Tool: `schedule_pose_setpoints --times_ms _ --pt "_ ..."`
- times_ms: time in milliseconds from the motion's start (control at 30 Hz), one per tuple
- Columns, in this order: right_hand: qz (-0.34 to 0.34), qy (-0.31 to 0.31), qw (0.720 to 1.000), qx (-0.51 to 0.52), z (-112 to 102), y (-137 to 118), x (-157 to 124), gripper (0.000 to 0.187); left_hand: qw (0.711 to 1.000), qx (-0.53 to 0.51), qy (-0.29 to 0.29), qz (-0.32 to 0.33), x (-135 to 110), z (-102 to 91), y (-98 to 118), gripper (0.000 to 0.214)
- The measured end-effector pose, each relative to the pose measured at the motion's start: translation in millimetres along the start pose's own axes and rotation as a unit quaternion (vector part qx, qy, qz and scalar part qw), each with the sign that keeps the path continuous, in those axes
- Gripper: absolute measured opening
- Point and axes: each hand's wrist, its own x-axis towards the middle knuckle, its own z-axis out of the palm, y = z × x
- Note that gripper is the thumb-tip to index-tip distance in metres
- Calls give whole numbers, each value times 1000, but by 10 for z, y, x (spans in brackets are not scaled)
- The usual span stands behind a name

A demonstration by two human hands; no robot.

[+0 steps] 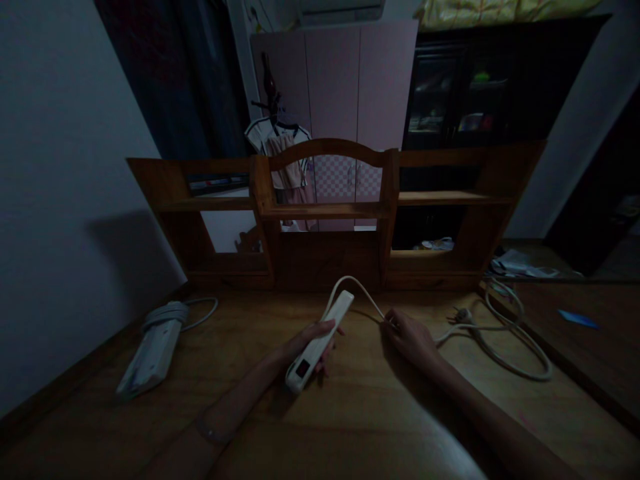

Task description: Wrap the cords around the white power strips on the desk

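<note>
My left hand [315,340] is wrapped round a white power strip [327,330], held tilted above the wooden desk with its dark switch end toward me. From its far end a white cord [349,277] arches over to the right. My right hand [407,333] pinches that cord close to the desk top; the fingertips are partly hidden. Beyond this hand the cord runs on in a loose loop at the right, where its plug [463,315] lies with the prongs pointing left.
A second power strip [153,353], its cord wound round one end, lies on the desk at the left. A wooden shelf unit [325,212] stands along the back of the desk [280,433]. At the right, a blue packet [578,319] rests on a brown surface. The room is dim.
</note>
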Motion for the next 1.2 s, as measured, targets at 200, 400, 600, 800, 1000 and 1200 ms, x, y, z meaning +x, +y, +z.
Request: schedule_pose_setpoints --times_ms 200,400,600,800,1000,1200 --pt "-10 7 1000 13 6 25 -14 12 996 71 60 5 -36 35 3 52" --pt "-29 62 994 86 -32 -112 9 17 892 328 242 195 -154 203 99 56" --pt "-53 94 982 153 -172 -300 -23 16 759 529 233 300 -225 286 120 68" --pt "-67 91 976 188 -211 -342 -70 23 708 599 223 300 -158 269 69 70" --pt "-155 184 954 178 -241 -429 -94 46 714 611 185 288 -159 283 0 72" --pt "-255 220 934 119 -361 -465 -178 50 672 643 264 254 -152 448 -6 72"
